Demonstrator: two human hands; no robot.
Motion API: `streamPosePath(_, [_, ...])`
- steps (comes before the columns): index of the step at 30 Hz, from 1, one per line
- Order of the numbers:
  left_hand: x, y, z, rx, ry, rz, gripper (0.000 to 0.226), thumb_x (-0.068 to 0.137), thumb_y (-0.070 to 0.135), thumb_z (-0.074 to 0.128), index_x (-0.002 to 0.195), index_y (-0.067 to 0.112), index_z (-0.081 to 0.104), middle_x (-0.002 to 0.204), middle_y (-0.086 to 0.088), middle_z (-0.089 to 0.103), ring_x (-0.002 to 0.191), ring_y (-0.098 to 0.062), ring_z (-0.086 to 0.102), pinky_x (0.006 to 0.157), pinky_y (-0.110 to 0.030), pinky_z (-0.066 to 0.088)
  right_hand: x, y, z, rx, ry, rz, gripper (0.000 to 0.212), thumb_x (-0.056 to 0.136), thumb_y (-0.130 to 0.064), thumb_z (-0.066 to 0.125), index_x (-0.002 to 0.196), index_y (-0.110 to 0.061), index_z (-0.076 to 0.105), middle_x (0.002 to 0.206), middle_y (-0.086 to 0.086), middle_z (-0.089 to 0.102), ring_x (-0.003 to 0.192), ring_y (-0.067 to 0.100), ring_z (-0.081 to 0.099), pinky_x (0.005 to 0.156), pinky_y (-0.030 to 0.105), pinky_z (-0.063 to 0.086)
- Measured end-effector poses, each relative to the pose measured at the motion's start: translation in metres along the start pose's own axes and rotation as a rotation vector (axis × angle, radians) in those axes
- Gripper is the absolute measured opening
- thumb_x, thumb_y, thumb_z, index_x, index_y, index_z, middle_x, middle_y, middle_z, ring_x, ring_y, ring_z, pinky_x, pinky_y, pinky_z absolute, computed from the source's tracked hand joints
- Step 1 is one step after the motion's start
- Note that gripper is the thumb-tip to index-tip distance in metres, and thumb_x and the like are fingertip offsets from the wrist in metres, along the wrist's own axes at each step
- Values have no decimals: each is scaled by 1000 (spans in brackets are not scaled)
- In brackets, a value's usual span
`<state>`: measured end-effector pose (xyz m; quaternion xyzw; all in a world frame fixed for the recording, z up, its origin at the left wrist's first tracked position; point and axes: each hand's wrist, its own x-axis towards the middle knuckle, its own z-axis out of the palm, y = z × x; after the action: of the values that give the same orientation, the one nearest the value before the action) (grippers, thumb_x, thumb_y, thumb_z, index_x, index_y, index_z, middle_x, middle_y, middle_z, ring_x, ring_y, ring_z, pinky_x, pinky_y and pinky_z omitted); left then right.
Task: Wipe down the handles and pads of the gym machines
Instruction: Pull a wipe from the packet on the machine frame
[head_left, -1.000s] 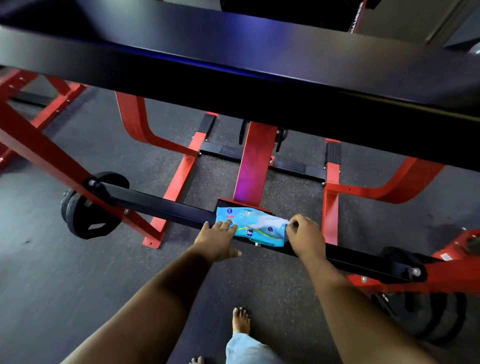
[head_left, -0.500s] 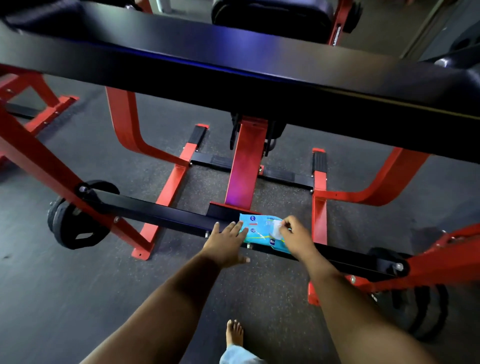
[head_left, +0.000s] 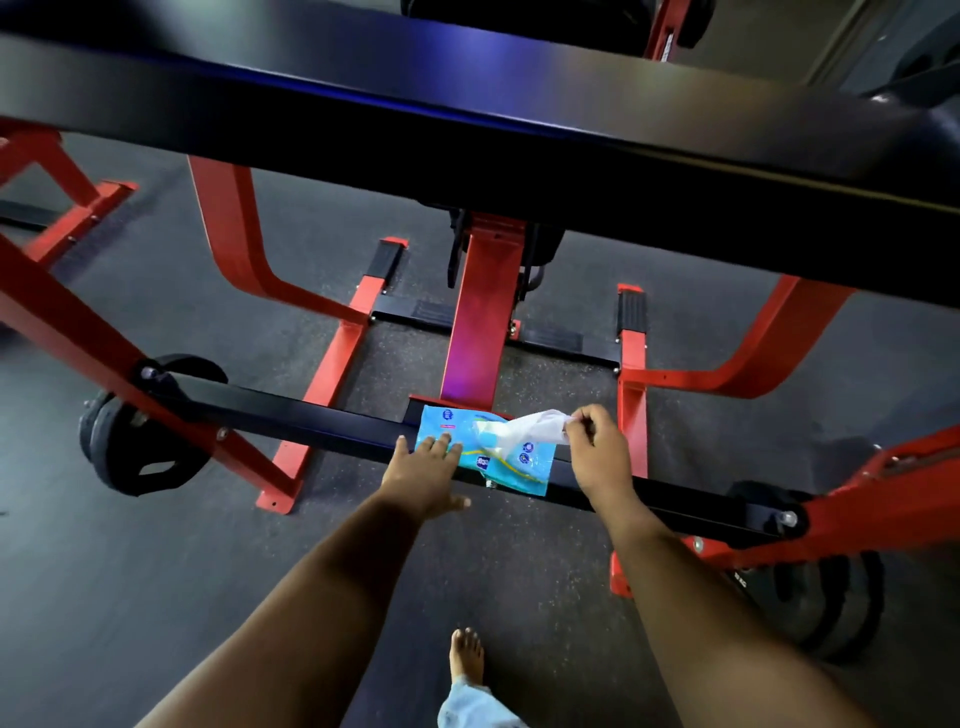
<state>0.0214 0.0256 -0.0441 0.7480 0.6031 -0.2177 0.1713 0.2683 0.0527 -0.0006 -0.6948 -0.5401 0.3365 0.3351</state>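
Your left hand (head_left: 423, 475) lies flat, fingers straight, pinning the blue wipes pack (head_left: 485, 449) on the black bar (head_left: 311, 423). Your right hand (head_left: 597, 452) pinches a white wipe (head_left: 537, 428) sticking out of it. Pack's print is too blurry to read.

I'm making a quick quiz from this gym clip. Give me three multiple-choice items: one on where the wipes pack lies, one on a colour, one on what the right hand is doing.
1. Where is the wipes pack?
A on the floor
B on the black crossbar
C on a seat

2. What colour is the machine frame?
A red
B yellow
C green

3. The right hand is
A idle and open
B pinching a white wipe
C gripping a weight plate

Answers: B, the pack lies across the bar under the left hand; A, the uprights are red; B, a wipe stretches from pack to fingertips.
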Motion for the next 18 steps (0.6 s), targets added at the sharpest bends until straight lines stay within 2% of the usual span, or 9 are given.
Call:
streamPosePath(4, [-7,-8,-3,10,-17,-8,100,93,77,46,166,21,7,174,-5,4,159,-24,9,124,-64,9,-7,-13,-2,100,69,-66,21,96,-12,57,80,-26,53,82,-7,63,76,9,56,73,32,46])
streamPosePath(8, [-9,-4,-11,-4,-15,-3,100,94,76,45,166,20,5,174,-6,3,160,-25,9,125,-63,9,-11,-25,-7,140,97,-149,16,96,-9,58,85,-20,55,77,-7,62,69,0,55,67,25,44])
streamPosePath(11, [-17,-3,-18,-34,3,-4,100,94,76,45,166,19,6,174,-6,2,159,-25,9,125,-62,10,-14,-34,-14,123,98,-202,15,95,-10,60,85,-21,57,77,-6,64,69,6,58,67,29,47])
streamPosePath(15, [-40,-11,-26,-132,9,-40,99,94,75,46,166,20,5,174,-5,0,160,-23,7,126,-60,8,-20,-47,-12,-46,25,-267,10,93,-15,64,88,-23,61,78,-10,66,71,11,62,68,31,49])
streamPosePath(18, [-72,-27,-27,-173,29,-71,100,94,75,46,166,20,4,174,-6,-2,160,-23,6,126,-59,8,-40,-69,0,-144,-63,-350,6,90,-15,66,87,-19,64,78,-5,66,68,14,59,63,23,42])
